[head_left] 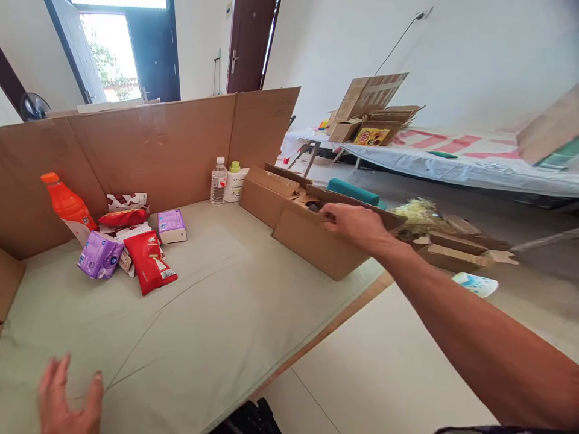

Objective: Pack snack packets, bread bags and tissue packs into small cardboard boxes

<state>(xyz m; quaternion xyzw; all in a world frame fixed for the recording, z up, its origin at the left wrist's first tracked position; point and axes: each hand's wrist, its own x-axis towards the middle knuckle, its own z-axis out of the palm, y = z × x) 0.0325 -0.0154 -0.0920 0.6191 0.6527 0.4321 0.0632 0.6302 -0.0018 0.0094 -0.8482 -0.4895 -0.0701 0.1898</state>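
Note:
My right hand is at the upper rim of a long open cardboard box on the right of the table. Its fingers are curled together; what they hold, if anything, is hidden. Just left of the fingertips, something dark shows inside the box. My left hand hovers over the near left of the table, fingers spread, slightly blurred, holding nothing. Farther back lie a red snack bag, another red packet, two purple tissue packs and a tilted orange drink bottle.
A clear water bottle and a white bottle with a green cap stand by the box's far end. A cardboard wall borders the table at the back. Torn cartons and a teal roll lie beyond the box.

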